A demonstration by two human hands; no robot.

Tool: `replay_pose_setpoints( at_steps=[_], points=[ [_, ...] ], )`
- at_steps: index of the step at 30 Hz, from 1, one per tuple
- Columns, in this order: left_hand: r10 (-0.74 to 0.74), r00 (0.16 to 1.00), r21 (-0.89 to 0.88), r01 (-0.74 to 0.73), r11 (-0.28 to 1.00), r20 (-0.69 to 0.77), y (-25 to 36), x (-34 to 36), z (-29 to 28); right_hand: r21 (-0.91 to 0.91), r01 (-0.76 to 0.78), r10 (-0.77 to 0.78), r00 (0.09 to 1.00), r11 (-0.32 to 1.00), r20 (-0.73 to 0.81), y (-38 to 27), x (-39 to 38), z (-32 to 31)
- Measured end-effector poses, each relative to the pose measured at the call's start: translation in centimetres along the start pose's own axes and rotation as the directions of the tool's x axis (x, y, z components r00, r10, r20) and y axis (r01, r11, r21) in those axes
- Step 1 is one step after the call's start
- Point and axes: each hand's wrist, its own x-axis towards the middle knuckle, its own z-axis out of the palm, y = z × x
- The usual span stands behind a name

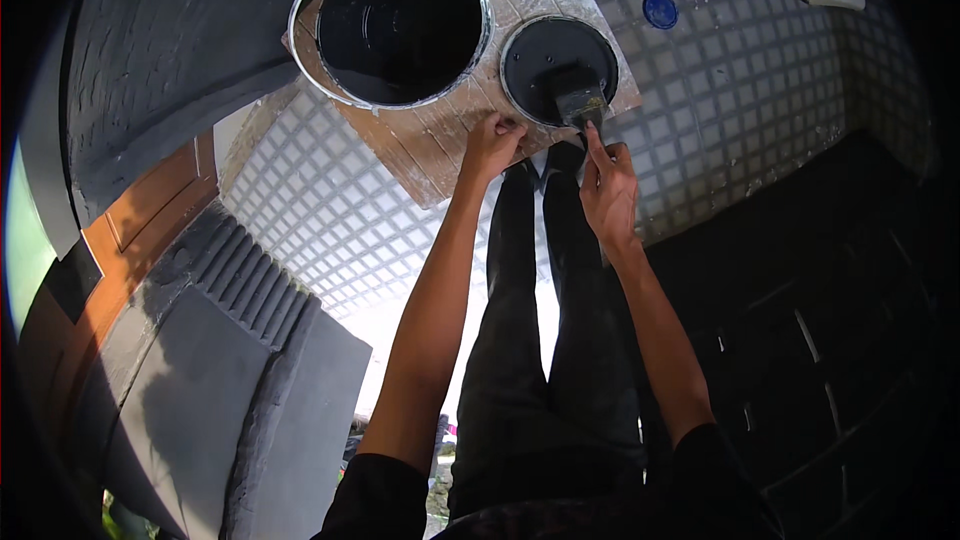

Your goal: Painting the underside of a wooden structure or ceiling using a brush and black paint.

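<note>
My right hand (610,190) grips a wide paintbrush (583,105) by its handle. The bristle end reaches over the rim into a small round tub of black paint (545,52); how deep it sits in the paint is hard to tell. To the left of that tub, my left hand (492,148) is at the board, fingers curled in. Whatever those fingers may hold is hidden. A large round bucket (484,40), holding dark paint, stands left of the small tub. Both containers rest on a paint-spattered wooden board (415,145).
Below the board runs a floor of light square tiles (330,190). A blue lid (660,10) lies on it at the far right. On the left are a grey moulded column (215,360) and an orange-brown wooden door (150,200). A dark surface (800,340) fills the right side.
</note>
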Motion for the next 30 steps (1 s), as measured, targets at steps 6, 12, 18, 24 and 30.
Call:
replay_pose_setpoints(
  at_steps=[6, 12, 18, 24, 30],
  points=[
    [0.072, 0.995, 0.102, -0.065, 0.993, -0.065, 0.3, -0.2, 0.7, -0.026, 0.02, -0.02, 0.999, 0.999, 0.028, 0.9, -0.3, 0.1],
    [-0.025, 0.998, 0.073, 0.028, 0.997, -0.053, 0.9, -0.3, 0.9, 0.001, -0.105, 0.105, 0.992, 0.994, 0.071, 0.0, -1.1, -2.0],
    [0.005, 0.995, 0.138, 0.008, 0.99, -0.1, 0.0, 0.2, 1.0, 0.675, -0.545, 0.48, 0.821, 0.497, 0.309, -0.4, -0.7, -2.7],
    [0.029, 0.994, 0.166, -0.011, 0.986, -0.105, 0.3, 0.5, 1.2, 0.764, -0.549, 0.424, 0.814, 0.34, 0.396, 0.6, 0.1, -0.6],
    [0.109, 0.985, 0.282, -0.067, 0.957, -0.134, 1.2, -0.2, 1.5, 0.756, -0.573, 0.408, 0.802, 0.317, 0.436, 2.1, 0.4, 1.1]
  ],
)
